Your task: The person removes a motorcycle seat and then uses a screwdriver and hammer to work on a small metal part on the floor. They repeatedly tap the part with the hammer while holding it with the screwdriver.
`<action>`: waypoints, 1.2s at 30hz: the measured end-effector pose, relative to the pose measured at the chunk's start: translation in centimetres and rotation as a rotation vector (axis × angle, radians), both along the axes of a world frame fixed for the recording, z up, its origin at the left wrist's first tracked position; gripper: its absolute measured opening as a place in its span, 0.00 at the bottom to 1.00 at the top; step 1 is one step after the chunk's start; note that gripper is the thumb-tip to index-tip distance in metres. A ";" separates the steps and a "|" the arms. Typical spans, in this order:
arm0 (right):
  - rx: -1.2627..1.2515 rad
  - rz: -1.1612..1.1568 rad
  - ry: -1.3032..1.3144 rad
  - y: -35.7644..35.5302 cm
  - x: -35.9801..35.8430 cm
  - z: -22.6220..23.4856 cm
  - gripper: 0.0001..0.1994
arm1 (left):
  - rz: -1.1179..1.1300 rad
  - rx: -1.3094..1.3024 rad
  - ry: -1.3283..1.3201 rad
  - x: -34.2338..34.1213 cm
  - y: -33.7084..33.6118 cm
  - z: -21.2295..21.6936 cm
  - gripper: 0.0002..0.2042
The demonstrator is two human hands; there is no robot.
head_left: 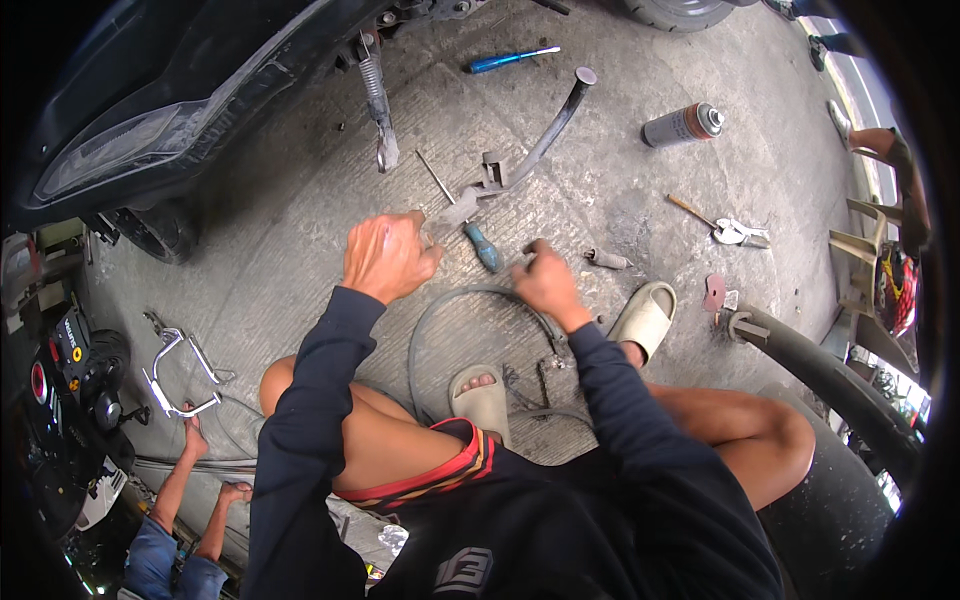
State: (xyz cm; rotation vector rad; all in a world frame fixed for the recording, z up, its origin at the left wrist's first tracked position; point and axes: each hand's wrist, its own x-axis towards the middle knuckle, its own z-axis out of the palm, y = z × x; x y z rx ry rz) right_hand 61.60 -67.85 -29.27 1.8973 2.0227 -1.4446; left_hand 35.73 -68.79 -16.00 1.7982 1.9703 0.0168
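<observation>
My left hand (pixel 390 258) is closed, its fingertips at the near end of a grey bent metal stand (pixel 540 150) with a round foot and a small bracket. What lies inside the fingers is hidden. Between my hands lies a screwdriver with a teal handle (pixel 482 248), its shaft running under the stand. My right hand (pixel 548 286) is curled into a fist, and I cannot make out what it holds, if anything. A grey hose (pixel 415 340) loops just below, passing close to my right fingers.
A blue screwdriver (pixel 500 62) and spray can (pixel 683 125) lie farther off. To the right are pliers (pixel 738 233), a reddish disc (pixel 714 292) and a dark tube (pixel 800 355). A dark motorcycle (pixel 150 150) overhangs the left; its spring (pixel 372 85) hangs down. Another person's legs (pixel 180 480) show lower left.
</observation>
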 end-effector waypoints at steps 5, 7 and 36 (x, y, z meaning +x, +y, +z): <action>0.434 0.095 0.040 -4.0 -6.1 -4.8 0.26 | -0.105 0.225 0.089 0.9 -2.6 -3.3 0.14; 0.410 0.237 0.066 -3.4 -4.9 -4.8 0.24 | -0.103 0.231 0.077 1.5 -3.1 -4.3 0.15; 0.428 0.293 -0.228 -3.3 7.1 15.6 0.23 | 0.061 -0.324 -0.051 2.7 1.0 -6.1 0.28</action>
